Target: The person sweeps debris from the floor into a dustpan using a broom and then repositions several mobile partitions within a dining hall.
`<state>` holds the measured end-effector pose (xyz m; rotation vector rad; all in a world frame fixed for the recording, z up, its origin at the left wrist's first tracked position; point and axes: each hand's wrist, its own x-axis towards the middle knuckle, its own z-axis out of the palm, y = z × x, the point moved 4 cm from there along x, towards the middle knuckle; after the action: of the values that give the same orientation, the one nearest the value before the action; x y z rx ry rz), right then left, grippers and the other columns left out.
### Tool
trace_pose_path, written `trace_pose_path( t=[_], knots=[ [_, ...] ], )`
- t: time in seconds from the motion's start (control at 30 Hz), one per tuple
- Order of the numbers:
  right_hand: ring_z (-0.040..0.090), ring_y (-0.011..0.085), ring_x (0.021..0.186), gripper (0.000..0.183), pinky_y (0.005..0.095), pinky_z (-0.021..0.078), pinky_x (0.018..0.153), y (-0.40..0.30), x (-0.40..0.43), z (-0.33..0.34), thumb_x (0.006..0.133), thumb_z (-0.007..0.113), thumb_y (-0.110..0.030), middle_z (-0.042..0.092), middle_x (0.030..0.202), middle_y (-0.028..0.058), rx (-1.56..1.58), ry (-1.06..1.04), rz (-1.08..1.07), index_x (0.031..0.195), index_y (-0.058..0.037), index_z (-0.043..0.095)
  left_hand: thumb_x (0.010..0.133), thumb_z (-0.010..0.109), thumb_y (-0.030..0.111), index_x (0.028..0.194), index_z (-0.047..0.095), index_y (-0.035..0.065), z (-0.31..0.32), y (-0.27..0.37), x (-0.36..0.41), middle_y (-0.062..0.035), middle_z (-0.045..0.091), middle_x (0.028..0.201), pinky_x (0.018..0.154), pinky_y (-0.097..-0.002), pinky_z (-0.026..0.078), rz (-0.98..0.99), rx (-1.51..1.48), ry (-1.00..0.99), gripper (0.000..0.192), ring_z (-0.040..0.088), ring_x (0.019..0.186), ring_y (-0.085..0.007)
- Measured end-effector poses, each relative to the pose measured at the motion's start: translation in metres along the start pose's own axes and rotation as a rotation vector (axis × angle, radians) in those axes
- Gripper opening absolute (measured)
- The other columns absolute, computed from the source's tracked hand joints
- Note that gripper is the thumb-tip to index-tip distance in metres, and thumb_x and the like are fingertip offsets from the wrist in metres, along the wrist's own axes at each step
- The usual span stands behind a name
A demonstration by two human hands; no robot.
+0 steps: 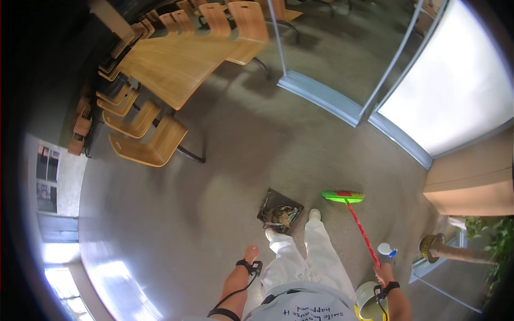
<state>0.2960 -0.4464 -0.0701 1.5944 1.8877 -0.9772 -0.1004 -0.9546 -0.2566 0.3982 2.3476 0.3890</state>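
My right hand (pixel 384 274) grips the red handle (pixel 362 230) of a broom. The green broom head (pixel 342 196), with a red section in its bristles, rests on the floor ahead of my right foot. A dark dustpan (pixel 280 210) sits by my left foot, holding brown scraps and other litter. My left hand (pixel 251 252) hangs beside my left leg, apart from the dustpan pan; its fingers look curled, but whether they hold anything is unclear. No dustpan handle can be made out.
A pale bucket (pixel 366 295) with yellow at its base stands below my right hand. White and blue litter (pixel 386 249) lies nearby. Right are a potted plant (pixel 453 254) and a glass door's metal frame (pixel 321 96). Ahead left stand a wooden table (pixel 180 64) and chairs (pixel 150 144).
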Motion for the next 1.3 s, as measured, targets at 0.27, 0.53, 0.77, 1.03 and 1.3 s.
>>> trace_pose_path(
  t=[0.27, 0.53, 0.77, 1.03, 1.3],
  knots=[
    [0.065, 0.0387, 0.065, 0.021, 0.0454, 0.0513, 0.054, 0.135, 0.072, -0.035, 0.073, 0.055, -0.011, 0.063, 0.073, 0.0273, -0.079, 0.047, 0.051, 0.083, 0.0071, 0.063, 0.084, 0.048, 0.021, 0.079, 0.064, 0.002, -0.028, 0.215, 0.064, -0.0244, 0.063, 0.081, 0.065, -0.0502, 0.048, -0.039, -0.079, 0.334, 0.026, 0.061, 0.076, -0.0439],
    [0.063, 0.0434, 0.082, 0.024, 0.0482, 0.0509, 0.075, 0.129, 0.094, -0.077, 0.075, 0.058, -0.016, 0.065, 0.084, 0.0263, -0.144, 0.093, -0.007, 0.086, 0.0045, 0.067, 0.082, 0.049, 0.019, 0.08, 0.066, 0.0007, -0.013, 0.315, 0.1, -0.0249, 0.063, 0.081, 0.065, -0.0501, 0.048, 0.059, 0.043, 0.26, 0.025, 0.062, 0.076, -0.0437],
    [0.062, 0.0385, 0.089, 0.023, 0.046, 0.0499, 0.075, 0.125, 0.169, -0.102, 0.083, 0.053, -0.019, 0.065, 0.092, 0.0212, -0.234, 0.078, -0.056, 0.084, -0.0014, 0.067, 0.075, 0.059, 0.023, 0.091, 0.071, 0.0048, 0.023, 0.446, 0.123, -0.0201, 0.068, 0.089, 0.083, -0.0448, 0.048, 0.291, 0.118, 0.14, 0.027, 0.062, 0.089, -0.0392],
    [0.061, 0.0223, 0.056, 0.023, 0.0388, 0.0431, 0.044, -0.193, 0.284, -0.264, 0.077, 0.06, -0.036, 0.063, 0.064, 0.0027, -0.755, 0.259, -0.762, 0.069, -0.0159, 0.07, 0.073, 0.065, 0.035, 0.11, 0.064, 0.0053, 0.021, 0.531, 0.2, -0.0203, 0.063, 0.107, 0.096, -0.0446, 0.04, 0.298, 0.385, 0.015, 0.047, 0.056, 0.104, -0.0382],
    [0.066, 0.0231, 0.078, 0.037, 0.0445, 0.0516, 0.057, -0.353, 0.348, -0.342, 0.073, 0.067, -0.048, 0.068, 0.091, 0.0049, -0.977, 0.211, -0.74, 0.091, -0.0159, 0.071, 0.076, 0.067, 0.04, 0.124, 0.048, 0.0045, -0.017, 0.785, 0.245, -0.0188, 0.05, 0.125, 0.1, -0.0438, 0.034, 0.519, 0.252, 0.151, 0.063, 0.044, 0.117, -0.0332]
  ],
)
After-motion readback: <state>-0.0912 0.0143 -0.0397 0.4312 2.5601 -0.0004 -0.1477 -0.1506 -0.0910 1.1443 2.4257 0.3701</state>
